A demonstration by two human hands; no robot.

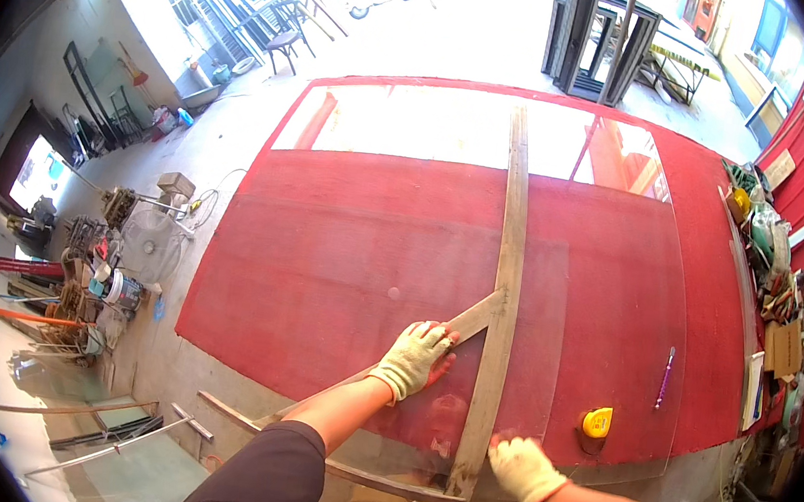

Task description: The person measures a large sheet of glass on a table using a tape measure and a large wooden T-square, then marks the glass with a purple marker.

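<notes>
A large wooden T-square [512, 233] with a diagonal brace lies across clear glass sheets [603, 270] on a red-covered table [227, 263]. My left hand [416, 361], in a pale yellow work glove, grips the diagonal brace close to where it meets the long strip. In a matching glove, my right hand [526, 472] is beside the near end of the strip, on its right. Its fingers are curled together, and whatever they hold is hard to make out. To its right lie a yellow tape measure [597, 422] and a slim purple pen-like tool [666, 378].
Tools and boxes crowd a ledge [782, 326] along the table's right side. A standing fan [149, 244] and a bucket [123, 291] are on the left floor. Dark frames [601, 43] stand beyond the far edge, with a chair [282, 44] farther left. Glass panes [144, 463] lean at near left.
</notes>
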